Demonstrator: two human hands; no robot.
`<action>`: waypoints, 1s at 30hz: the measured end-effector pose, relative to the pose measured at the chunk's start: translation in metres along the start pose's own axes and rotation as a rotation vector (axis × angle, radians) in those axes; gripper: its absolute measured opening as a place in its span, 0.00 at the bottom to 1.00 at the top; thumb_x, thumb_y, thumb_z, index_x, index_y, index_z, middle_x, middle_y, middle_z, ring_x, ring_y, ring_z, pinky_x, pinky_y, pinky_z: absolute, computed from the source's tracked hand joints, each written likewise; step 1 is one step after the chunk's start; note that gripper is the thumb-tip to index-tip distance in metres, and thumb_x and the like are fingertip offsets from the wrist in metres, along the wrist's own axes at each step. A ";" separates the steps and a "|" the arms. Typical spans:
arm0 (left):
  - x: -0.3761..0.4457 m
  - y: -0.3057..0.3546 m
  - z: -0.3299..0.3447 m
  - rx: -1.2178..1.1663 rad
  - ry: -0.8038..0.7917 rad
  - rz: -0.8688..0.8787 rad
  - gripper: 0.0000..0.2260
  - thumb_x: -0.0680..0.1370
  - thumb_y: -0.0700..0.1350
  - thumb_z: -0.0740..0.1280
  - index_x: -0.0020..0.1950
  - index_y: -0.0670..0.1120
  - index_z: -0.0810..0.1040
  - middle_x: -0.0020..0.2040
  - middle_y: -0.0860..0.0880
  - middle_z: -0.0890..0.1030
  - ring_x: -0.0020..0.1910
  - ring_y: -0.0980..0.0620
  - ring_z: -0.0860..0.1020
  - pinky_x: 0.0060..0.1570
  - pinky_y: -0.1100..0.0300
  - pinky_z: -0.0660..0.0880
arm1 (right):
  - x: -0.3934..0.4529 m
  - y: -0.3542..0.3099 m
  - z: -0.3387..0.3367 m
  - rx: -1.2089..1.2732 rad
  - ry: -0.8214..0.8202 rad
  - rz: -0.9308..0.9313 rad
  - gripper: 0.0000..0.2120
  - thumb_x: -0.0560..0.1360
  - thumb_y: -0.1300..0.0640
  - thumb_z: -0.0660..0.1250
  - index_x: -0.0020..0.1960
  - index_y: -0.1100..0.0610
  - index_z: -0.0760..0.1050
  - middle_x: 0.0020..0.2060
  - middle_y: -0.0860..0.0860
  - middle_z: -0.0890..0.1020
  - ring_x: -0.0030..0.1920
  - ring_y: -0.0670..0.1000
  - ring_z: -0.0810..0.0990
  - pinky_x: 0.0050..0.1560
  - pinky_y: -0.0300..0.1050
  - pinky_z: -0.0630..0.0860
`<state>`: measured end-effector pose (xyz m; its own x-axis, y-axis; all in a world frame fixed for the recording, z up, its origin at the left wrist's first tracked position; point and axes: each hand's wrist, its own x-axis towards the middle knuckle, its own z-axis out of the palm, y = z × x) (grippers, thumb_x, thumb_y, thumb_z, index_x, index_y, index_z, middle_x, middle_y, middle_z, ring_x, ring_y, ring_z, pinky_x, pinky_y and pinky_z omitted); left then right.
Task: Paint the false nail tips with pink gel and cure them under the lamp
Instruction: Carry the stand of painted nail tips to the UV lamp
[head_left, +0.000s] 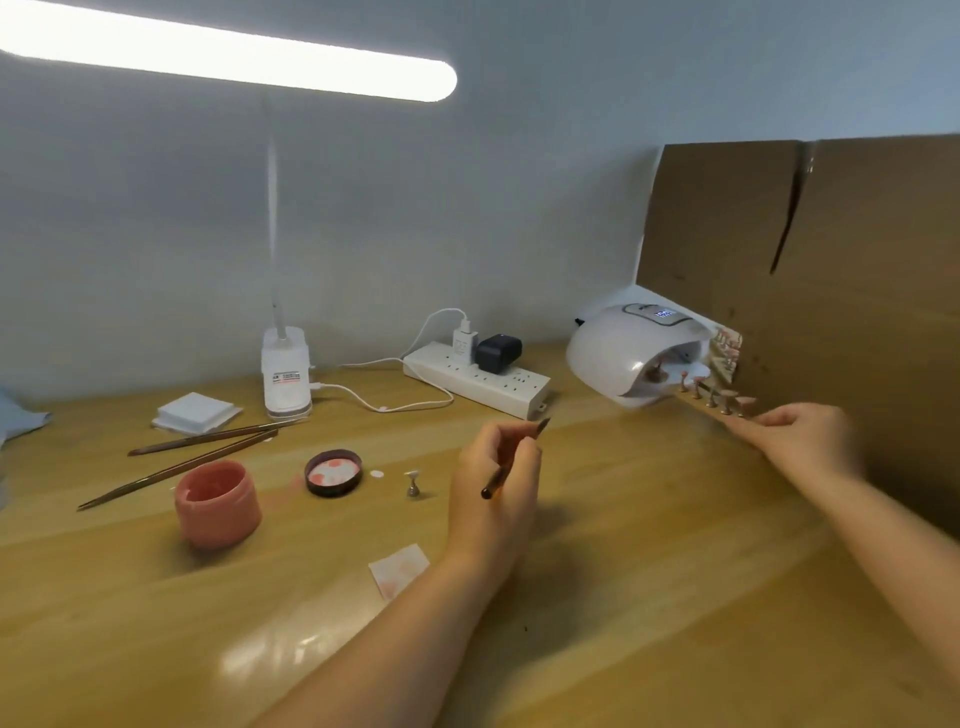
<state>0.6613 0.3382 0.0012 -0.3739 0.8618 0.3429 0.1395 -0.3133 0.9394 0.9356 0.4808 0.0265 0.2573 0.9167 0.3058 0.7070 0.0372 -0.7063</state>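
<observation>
My right hand (800, 436) grips the near end of a wooden strip (701, 408) that carries several pink nail tips on small stands (727, 402). The strip's far end reaches into the mouth of the white curing lamp (618, 353), whose display is lit. My left hand (498, 478) holds a thin dark brush (511, 457) above the table, tip pointing up and away. An open pink gel jar (218, 503) stands at the left, and its dark lid (333, 473) lies beside it, smeared with pink. One lone stand with a tip (413, 484) sits between lid and left hand.
Two long brushes (182, 462) lie at the left near a stack of white pads (196, 413). A desk light base (287, 374) and a power strip (478, 382) stand at the back. Cardboard (810, 291) walls the right side. A stained wipe (399, 569) lies near my left forearm.
</observation>
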 end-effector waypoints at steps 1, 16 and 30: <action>0.000 -0.002 -0.002 -0.004 0.018 0.007 0.10 0.78 0.40 0.64 0.47 0.55 0.79 0.41 0.57 0.81 0.42 0.65 0.77 0.39 0.76 0.69 | 0.004 0.002 0.004 0.002 -0.011 0.017 0.14 0.67 0.48 0.76 0.40 0.59 0.82 0.33 0.56 0.82 0.36 0.55 0.79 0.35 0.44 0.70; 0.006 -0.006 0.006 -0.045 0.057 0.035 0.07 0.72 0.49 0.62 0.45 0.54 0.79 0.40 0.56 0.81 0.40 0.59 0.78 0.37 0.74 0.71 | 0.047 0.010 0.051 0.057 -0.059 0.095 0.14 0.66 0.46 0.76 0.33 0.57 0.81 0.29 0.52 0.83 0.34 0.51 0.80 0.39 0.45 0.75; 0.006 -0.009 0.007 -0.063 0.036 0.081 0.08 0.72 0.47 0.63 0.45 0.51 0.80 0.41 0.50 0.82 0.40 0.52 0.78 0.38 0.67 0.72 | 0.078 -0.007 0.077 -0.207 -0.047 0.101 0.17 0.66 0.38 0.75 0.34 0.52 0.79 0.37 0.56 0.83 0.46 0.57 0.82 0.40 0.41 0.70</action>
<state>0.6644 0.3488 -0.0056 -0.3970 0.8180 0.4162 0.1132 -0.4064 0.9067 0.9003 0.5828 0.0064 0.3061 0.9294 0.2062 0.8005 -0.1340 -0.5842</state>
